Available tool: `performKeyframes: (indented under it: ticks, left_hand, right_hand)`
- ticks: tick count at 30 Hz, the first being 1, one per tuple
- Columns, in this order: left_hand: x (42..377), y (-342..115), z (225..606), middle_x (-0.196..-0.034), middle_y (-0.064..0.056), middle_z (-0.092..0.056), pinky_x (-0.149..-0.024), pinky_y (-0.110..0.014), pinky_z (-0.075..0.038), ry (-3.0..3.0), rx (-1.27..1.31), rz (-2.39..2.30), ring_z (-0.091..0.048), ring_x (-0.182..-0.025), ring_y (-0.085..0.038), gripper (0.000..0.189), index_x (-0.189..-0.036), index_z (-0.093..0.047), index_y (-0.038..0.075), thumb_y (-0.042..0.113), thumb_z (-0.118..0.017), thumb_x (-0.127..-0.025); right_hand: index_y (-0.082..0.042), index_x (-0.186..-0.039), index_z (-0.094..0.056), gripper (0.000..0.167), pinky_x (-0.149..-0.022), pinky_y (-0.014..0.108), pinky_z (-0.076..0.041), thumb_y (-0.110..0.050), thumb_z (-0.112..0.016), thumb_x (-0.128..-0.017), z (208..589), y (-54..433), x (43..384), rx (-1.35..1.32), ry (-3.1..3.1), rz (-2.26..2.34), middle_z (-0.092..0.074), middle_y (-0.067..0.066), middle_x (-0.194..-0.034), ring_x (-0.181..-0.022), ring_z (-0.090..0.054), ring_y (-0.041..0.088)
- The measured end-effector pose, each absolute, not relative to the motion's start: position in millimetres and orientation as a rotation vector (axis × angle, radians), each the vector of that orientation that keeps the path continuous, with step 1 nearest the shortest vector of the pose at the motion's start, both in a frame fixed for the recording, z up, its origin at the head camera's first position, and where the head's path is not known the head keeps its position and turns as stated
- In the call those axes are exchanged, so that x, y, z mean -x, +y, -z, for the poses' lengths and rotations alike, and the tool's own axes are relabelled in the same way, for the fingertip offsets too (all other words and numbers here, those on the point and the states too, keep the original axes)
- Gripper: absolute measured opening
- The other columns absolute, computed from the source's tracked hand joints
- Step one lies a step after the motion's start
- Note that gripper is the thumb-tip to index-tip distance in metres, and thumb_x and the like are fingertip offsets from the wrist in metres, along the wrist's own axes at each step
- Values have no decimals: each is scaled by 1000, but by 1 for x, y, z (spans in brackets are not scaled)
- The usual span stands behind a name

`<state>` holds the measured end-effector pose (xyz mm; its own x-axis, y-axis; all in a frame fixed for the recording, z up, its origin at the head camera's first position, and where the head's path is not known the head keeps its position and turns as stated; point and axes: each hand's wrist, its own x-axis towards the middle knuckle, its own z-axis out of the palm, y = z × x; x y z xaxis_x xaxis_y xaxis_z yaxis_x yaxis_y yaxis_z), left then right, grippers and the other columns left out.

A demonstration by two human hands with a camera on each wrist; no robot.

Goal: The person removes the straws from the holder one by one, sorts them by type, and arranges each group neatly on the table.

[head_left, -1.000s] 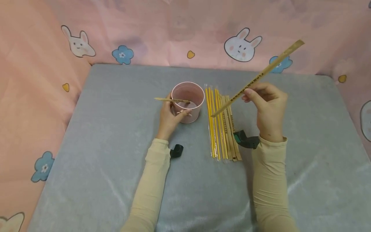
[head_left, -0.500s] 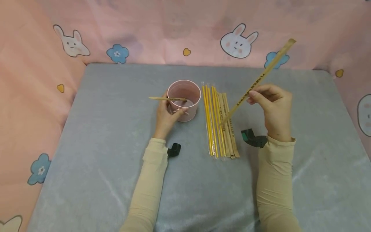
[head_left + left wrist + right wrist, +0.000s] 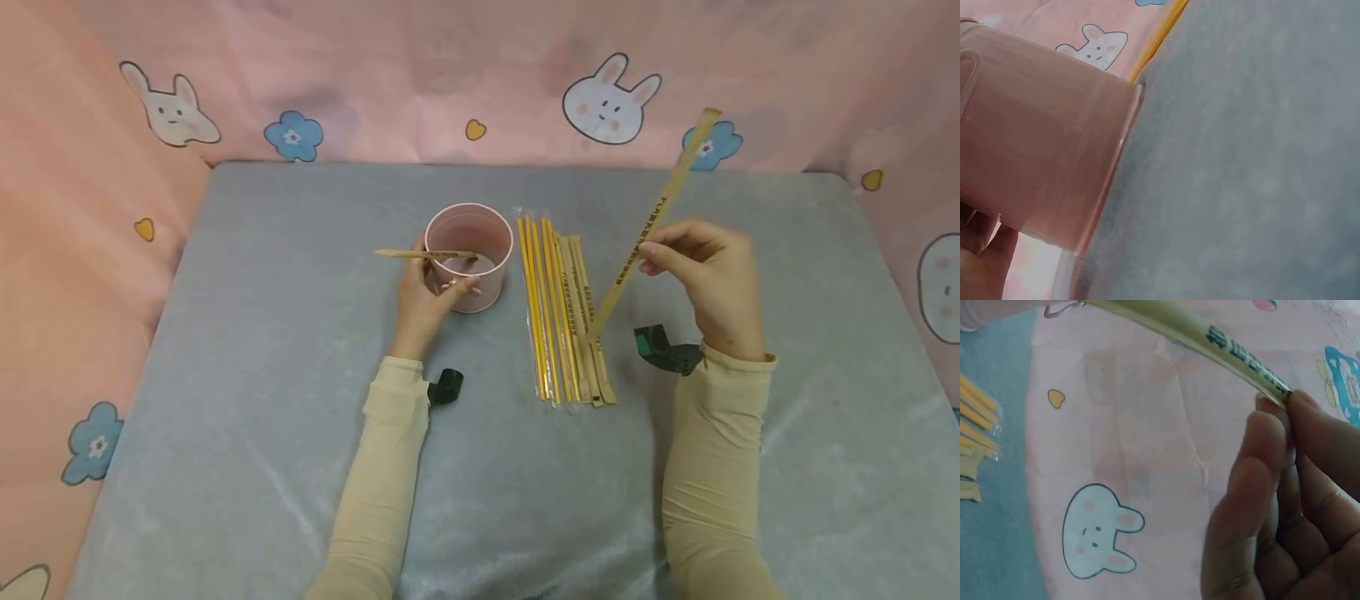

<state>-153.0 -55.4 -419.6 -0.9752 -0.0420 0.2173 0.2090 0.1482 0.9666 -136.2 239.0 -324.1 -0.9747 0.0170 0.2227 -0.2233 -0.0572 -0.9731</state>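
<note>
My left hand (image 3: 422, 304) grips the side of a pink cup (image 3: 487, 292), its thumb on the near side. Out over the cup's left rim leans a brown paper-wrapped straw (image 3: 423, 253), one end inside the cup. My right hand (image 3: 716, 279) is raised at the right, pinching a second paper-wrapped straw (image 3: 667, 200) near its middle between thumb and fingers. That straw slants, upper end far and to the right; dark printing shows on it. In the right wrist view the pinching fingers (image 3: 1257, 444) are seen close up. The left wrist view shows the cup's wall (image 3: 1041, 144).
Between the hands lies a row of yellow straws (image 3: 551, 317) in clear wrappers, beside several brown paper-wrapped ones (image 3: 577, 283). Grey cloth (image 3: 247, 333) covers the table. A pink curtain (image 3: 360, 75) with rabbits and flowers hangs behind and at the sides.
The straw in my right hand has swung steeper, and the right hand has shifted slightly right, away from the cup. My left hand keeps its hold; the whole view has drifted a little.
</note>
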Motion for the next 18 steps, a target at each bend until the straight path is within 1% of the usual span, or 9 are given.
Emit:
performKeyframes:
  ticks: [4,9,11,12,14,16,18]
  left_hand:
    - [152,-56,420,-129,-18,-52,-90,-36,-45,-2216,160,1944,-51,-114,-25,77,-140,-40,0,5,-80,-74]
    - [152,-57,419,-132,-21,-49,-94,-41,-42,-2216,183,1934,-49,-118,-30,78,-141,-38,-1,4,-79,-75]
    - [152,-57,419,-133,-21,-48,-94,-42,-41,-2214,193,1937,-48,-118,-30,78,-141,-37,-1,5,-79,-75]
    - [152,-57,419,-132,-20,-49,-92,-40,-42,-2212,198,1939,-49,-117,-29,79,-141,-38,0,8,-79,-75]
    - [153,-57,420,-131,-19,-49,-90,-38,-43,-2209,202,1941,-50,-115,-26,80,-141,-38,1,25,-79,-77]
    - [153,-57,421,-130,-18,-50,-89,-35,-43,-2223,198,1927,-51,-114,-24,80,-141,-38,1,26,-79,-77]
    - [154,-56,422,-130,-19,-50,-91,-35,-42,-2222,202,1925,-51,-115,-26,79,-141,-39,1,25,-79,-77]
  right_hand:
    - [17,-87,-64,10,-64,24,-52,8,-67,-82,324,241,135,-227,-2128,-2158,-67,10,-77,-63,-61,20]
    - [13,-88,-66,9,-64,23,-52,5,-66,-83,326,245,136,-211,-2241,-2122,-68,8,-78,-64,-61,18]
    - [11,-88,-68,7,-64,23,-52,6,-66,-84,326,247,137,-204,-2289,-2102,-69,6,-78,-64,-62,17]
    - [10,-88,-69,6,-64,22,-52,6,-65,-84,327,248,138,-203,-2310,-2096,-69,6,-78,-65,-62,16]
    - [8,-89,-70,7,-64,21,-52,6,-65,-84,328,250,139,-190,-2350,-2089,-70,5,-78,-66,-63,15]
    - [6,-89,-70,7,-64,21,-52,5,-65,-85,329,251,140,-169,-2412,-2052,-70,3,-78,-66,-64,14]
    - [5,-90,-70,8,-64,21,-52,3,-65,-86,331,252,141,-154,-2487,-1989,-70,1,-78,-67,-64,14]
